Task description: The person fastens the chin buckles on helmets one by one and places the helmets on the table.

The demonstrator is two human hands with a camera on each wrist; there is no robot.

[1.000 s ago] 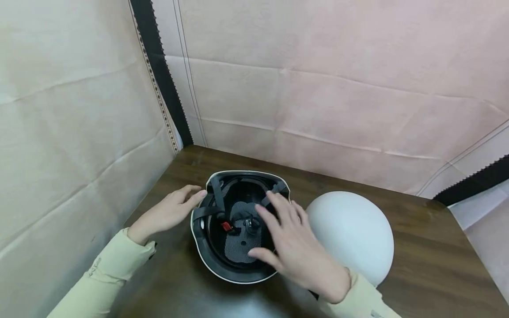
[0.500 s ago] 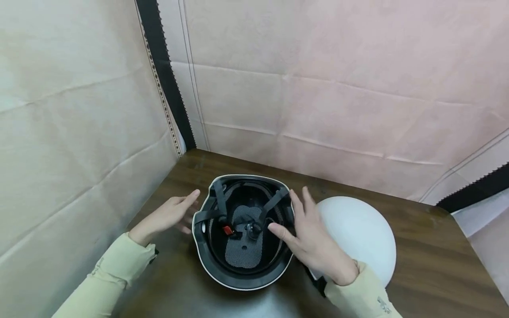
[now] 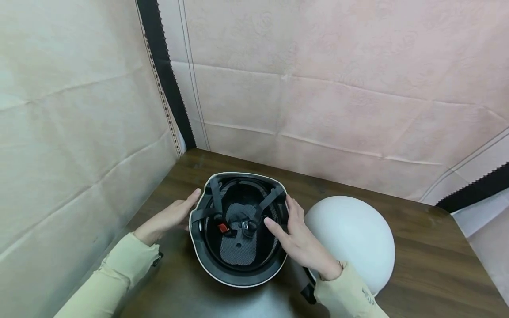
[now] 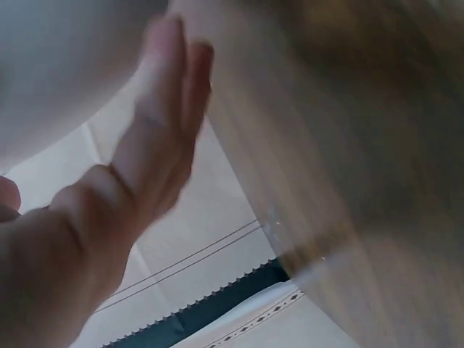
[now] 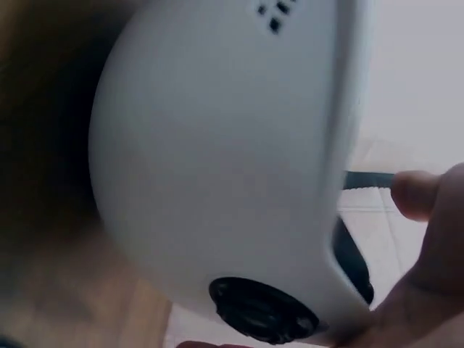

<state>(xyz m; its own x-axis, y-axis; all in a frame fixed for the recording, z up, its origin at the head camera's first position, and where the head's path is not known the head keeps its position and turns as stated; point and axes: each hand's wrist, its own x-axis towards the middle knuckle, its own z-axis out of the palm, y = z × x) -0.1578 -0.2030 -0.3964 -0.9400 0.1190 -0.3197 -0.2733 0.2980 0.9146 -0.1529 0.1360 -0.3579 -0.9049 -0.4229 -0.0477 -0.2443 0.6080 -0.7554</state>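
A white helmet [image 3: 240,273] lies upside down on the table, its black lined inside facing up, with dark straps [image 3: 216,196] and a red buckle [image 3: 223,228]. My left hand [image 3: 172,217] is at its left side; in the left wrist view its fingers [image 4: 156,109] run nearly straight beside the white shell [image 4: 58,65]. My right hand [image 3: 304,240] holds the right rim, the thumb [image 5: 415,196] over the inside and the fingers outside. A black round fitting [image 5: 261,308] shows on the shell in the right wrist view. The left fingertips are hidden in the head view.
A second white helmet [image 3: 354,238] sits dome up just right of my right hand, its black strap end [image 3: 308,292] on the table. The brown wooden table [image 3: 421,247] meets pale cloth walls [image 3: 338,88] at the back and left.
My right hand has come from above the helmet's inside to its right rim. My left hand has dropped slightly along the left side. The helmet has shifted a little left within the last half second.
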